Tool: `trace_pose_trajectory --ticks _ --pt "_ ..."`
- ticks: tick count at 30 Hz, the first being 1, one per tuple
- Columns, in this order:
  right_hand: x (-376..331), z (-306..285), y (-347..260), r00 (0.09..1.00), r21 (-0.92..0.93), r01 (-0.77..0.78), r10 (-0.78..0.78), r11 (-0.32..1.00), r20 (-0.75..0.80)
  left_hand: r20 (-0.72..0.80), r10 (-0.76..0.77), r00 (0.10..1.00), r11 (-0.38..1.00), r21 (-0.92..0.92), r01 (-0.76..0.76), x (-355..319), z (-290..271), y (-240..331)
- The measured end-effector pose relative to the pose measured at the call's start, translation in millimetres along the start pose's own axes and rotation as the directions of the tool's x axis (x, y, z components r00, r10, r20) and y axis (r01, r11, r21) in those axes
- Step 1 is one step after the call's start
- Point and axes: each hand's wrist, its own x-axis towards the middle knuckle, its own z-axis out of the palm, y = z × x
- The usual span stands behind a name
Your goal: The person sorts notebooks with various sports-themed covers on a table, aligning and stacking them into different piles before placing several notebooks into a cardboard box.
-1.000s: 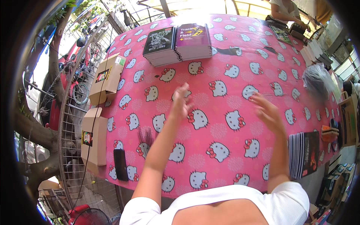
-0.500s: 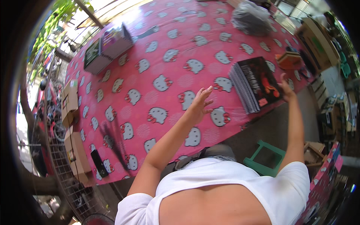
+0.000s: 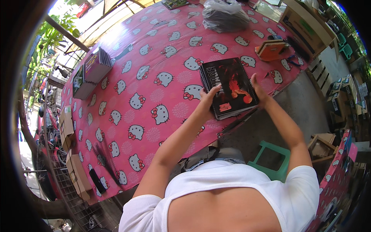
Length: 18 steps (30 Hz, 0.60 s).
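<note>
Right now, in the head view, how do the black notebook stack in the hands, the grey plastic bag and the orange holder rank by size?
1. Black notebook stack, though it lies nearest the camera.
2. Grey plastic bag.
3. Orange holder.

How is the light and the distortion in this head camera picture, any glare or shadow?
Head view: strong fisheye bend, the pink tablecloth edges curve and the corners go black; sun glare washes out its far left part near the stacked notebooks; the black spiral notebook between both hands is sharp and evenly lit.
</note>
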Motion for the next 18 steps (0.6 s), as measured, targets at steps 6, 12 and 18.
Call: trace_pose_trajectory --ticks 6,12,18 --pt "-85 48 49 0.923 0.084 0.068 -0.03 0.994 -0.385 0.23 -0.24 0.943 0.935 0.316 0.161 16 -10 12" --pt "-105 63 86 0.897 0.316 0.294 -0.147 0.902 -0.417 0.217 -0.393 0.893 0.856 0.44 0.27 10 2 9" --pt "-95 67 76 0.902 0.325 0.194 -0.038 0.926 -0.431 0.331 -0.363 0.871 0.873 0.448 0.193 12 2 8"
